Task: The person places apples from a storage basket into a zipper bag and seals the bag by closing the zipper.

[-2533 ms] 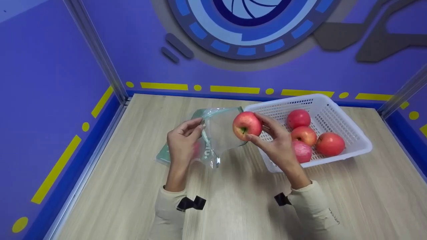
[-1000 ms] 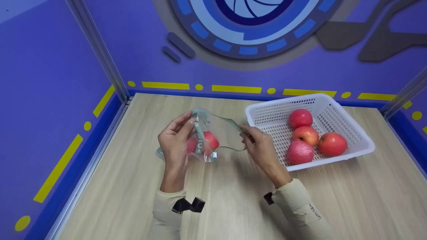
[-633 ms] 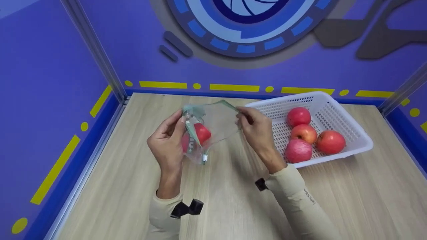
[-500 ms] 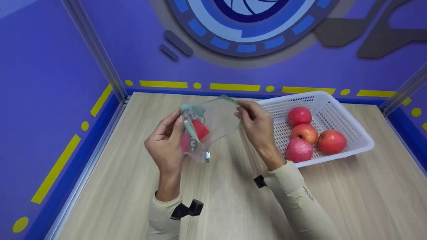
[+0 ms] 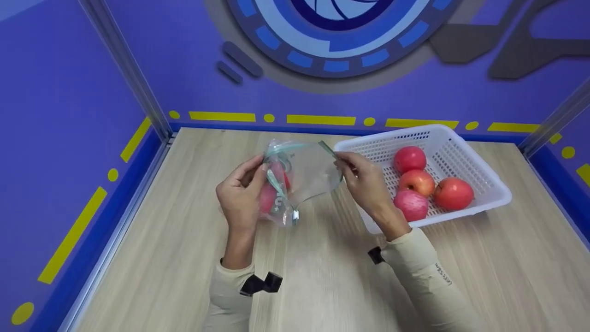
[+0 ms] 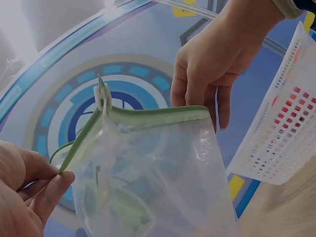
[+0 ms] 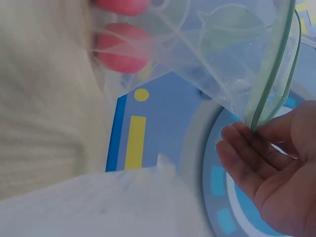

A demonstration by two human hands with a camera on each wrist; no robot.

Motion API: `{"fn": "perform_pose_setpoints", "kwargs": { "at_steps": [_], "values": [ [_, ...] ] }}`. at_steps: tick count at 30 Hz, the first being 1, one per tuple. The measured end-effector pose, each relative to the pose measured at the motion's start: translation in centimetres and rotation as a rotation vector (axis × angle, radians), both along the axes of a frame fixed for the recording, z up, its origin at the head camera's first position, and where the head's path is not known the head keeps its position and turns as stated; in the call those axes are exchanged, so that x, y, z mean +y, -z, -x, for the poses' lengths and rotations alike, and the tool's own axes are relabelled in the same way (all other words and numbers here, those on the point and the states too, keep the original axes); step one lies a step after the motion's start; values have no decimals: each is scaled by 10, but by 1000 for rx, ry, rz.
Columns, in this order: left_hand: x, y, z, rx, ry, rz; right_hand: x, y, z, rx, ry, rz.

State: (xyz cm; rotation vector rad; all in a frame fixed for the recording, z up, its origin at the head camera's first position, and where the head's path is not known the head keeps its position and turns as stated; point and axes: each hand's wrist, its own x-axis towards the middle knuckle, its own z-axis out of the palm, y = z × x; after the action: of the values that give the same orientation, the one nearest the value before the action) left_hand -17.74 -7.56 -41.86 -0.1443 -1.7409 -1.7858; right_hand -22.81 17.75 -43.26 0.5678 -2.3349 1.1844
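Note:
A clear zip bag with a green rim and a white slider hangs stretched between my two hands, its mouth spread apart. My left hand pinches one side of the rim between thumb and fingers. On the opposite side, my right hand pinches the green edge. Red apples show through the plastic low in the bag, partly behind my left hand; in the right wrist view two apples appear at its bottom.
A white perforated basket stands tilted at an angle on the right of the wooden table. Several apples lie in it. Blue panels close off the back and sides.
The apple that my right hand held went into the bag. That hand then took the bag's rim. Most recently both hands have moved slightly right in the head view, with the bag.

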Motion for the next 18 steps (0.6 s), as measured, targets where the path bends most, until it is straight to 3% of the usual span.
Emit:
{"fn": "perform_pose_setpoints", "kwargs": {
  "at_steps": [6, 12, 18],
  "values": [
    [5, 7, 2, -49, 61, 19, 21, 3, 0, -107, -4, -27],
    [9, 8, 2, -75, 79, 20, 44, 6, 11, -83, 18, -52],
    [12, 10, 3, -70, 100, 16, 71, 13, 32, -116, 101, -138]
  ]
}}
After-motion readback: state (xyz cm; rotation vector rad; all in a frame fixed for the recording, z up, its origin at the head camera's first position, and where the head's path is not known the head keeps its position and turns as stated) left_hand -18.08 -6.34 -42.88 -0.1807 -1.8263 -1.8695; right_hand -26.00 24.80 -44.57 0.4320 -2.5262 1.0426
